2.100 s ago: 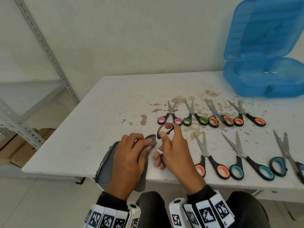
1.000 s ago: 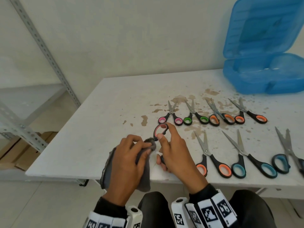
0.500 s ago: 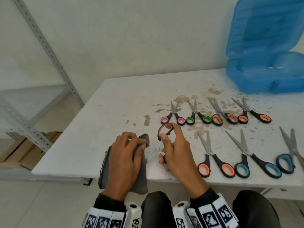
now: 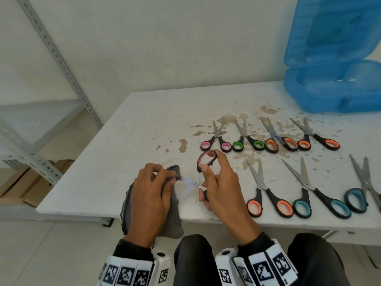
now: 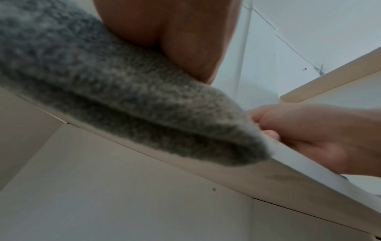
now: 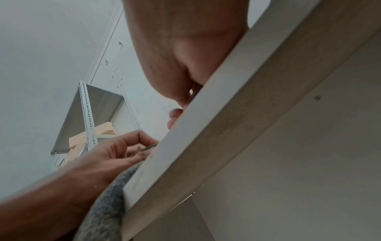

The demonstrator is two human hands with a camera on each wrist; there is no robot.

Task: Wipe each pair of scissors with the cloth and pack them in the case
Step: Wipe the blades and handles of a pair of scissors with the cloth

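A person seated at a stained white worktop (image 4: 144, 124) cleans a pair of pink-handled scissors (image 4: 203, 162) near its front edge. The right hand (image 4: 221, 186) grips the handles, index finger and thumb curled round the upper loop, the rest curled by the lower one, with the blades spread open and pointing left. The left hand (image 4: 150, 195) has its fingers (image 4: 162, 172) curled round a grey cloth (image 4: 173, 209), pinching a fold of it over the tip of one blade; the rest of the cloth hangs over the worktop edge, as the left wrist view confirms. Farther back lie four smaller pairs in a row: pink scissors (image 4: 216, 141), green scissors (image 4: 247, 140) and two orange pairs (image 4: 278, 141). Nearer lie a larger orange pair (image 4: 266, 195) and teal scissors (image 4: 315, 193), with another teal pair at the right border. The blue case (image 4: 329, 93) stands open at the far right corner, lid upright. A metal shelf rack (image 4: 51, 58) stands to the left.
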